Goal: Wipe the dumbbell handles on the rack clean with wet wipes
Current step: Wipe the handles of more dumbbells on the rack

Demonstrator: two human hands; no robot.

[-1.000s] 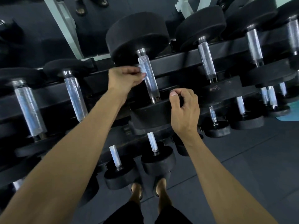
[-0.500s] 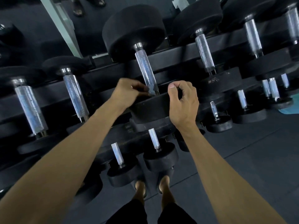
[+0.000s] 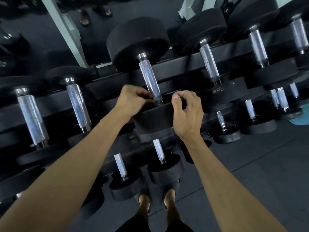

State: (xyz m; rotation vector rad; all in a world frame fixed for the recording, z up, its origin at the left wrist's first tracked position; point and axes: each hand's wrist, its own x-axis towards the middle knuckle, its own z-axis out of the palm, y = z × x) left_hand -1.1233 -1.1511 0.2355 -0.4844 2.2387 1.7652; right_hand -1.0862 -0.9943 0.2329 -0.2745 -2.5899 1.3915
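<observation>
Dumbbell handle [image 3: 149, 81]: left hand [image 3: 132, 99] grip still pinching lower end (wipe unclear); right hand [image 3: 187, 114] unchanged.

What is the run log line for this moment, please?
left hand: pinching handle low end | right hand: on front head | wipe: unseen

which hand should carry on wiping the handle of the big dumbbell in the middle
Left. The left hand is pinched at the handle's lower end; the right hand rests on the near weight head.
</observation>
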